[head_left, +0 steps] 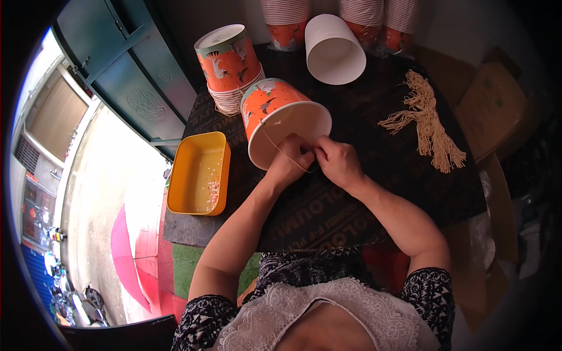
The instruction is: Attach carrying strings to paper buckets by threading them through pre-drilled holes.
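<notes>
An orange paper bucket (273,104) with bird pictures lies tilted on the dark table, its white-rimmed mouth facing me. My left hand (291,158) reaches into the mouth at the near rim, its fingers curled; what they grip is hidden. Beside it, my right hand (339,162) is closed at the right part of the same rim, thumb and fingers pinched together. A thin beige cord (271,139) runs from the bucket's left rim across the opening and loops below my left hand. Its other end is hidden by my hands.
A yellow tub (174,186) with small pale and reddish beads stands left. Behind it is a stack of orange buckets (225,62). A white bucket (335,52) lies farther back, near more stacks (285,23). A bundle of beige cords (430,120) lies right; cardboard boxes (492,108) stand beyond.
</notes>
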`<state>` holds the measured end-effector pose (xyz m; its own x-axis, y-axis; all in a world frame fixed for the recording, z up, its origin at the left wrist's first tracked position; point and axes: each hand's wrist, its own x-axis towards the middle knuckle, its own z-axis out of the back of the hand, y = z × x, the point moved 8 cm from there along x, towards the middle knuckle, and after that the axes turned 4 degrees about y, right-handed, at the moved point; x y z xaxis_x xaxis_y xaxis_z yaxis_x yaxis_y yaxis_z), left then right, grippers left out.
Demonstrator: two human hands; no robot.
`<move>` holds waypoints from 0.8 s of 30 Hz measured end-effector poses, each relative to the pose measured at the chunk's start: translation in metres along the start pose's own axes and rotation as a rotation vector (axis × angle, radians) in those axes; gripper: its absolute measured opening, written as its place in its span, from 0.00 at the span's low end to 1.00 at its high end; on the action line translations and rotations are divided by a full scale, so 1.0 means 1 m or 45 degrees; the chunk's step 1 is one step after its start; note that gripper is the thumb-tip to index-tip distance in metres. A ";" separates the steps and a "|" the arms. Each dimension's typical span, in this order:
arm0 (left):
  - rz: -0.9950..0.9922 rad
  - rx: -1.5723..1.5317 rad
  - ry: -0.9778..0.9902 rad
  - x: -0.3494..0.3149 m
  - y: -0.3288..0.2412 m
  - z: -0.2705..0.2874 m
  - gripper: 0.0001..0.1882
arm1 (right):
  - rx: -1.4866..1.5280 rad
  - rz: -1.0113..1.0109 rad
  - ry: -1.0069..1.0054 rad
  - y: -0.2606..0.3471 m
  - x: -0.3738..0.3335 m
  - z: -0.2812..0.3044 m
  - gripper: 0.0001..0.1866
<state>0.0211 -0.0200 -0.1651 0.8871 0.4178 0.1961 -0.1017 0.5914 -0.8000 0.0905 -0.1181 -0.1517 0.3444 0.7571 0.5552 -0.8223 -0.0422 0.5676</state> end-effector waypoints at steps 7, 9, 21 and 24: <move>-0.007 -0.009 0.043 0.002 0.007 -0.003 0.09 | -0.240 0.156 0.075 0.008 -0.002 -0.004 0.03; 0.025 -0.021 0.044 0.002 0.002 -0.002 0.08 | -0.256 0.185 0.080 0.007 -0.002 -0.004 0.04; 0.211 -0.222 0.170 -0.003 0.005 -0.003 0.10 | -0.230 0.188 0.133 0.008 -0.003 -0.004 0.04; 0.152 -0.193 0.165 -0.002 0.007 -0.004 0.10 | -0.117 0.112 0.108 0.003 -0.002 -0.004 0.03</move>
<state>0.0203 -0.0195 -0.1736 0.9241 0.3811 0.0283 -0.1494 0.4286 -0.8911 0.0861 -0.1172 -0.1535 0.2331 0.8056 0.5447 -0.8869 -0.0537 0.4589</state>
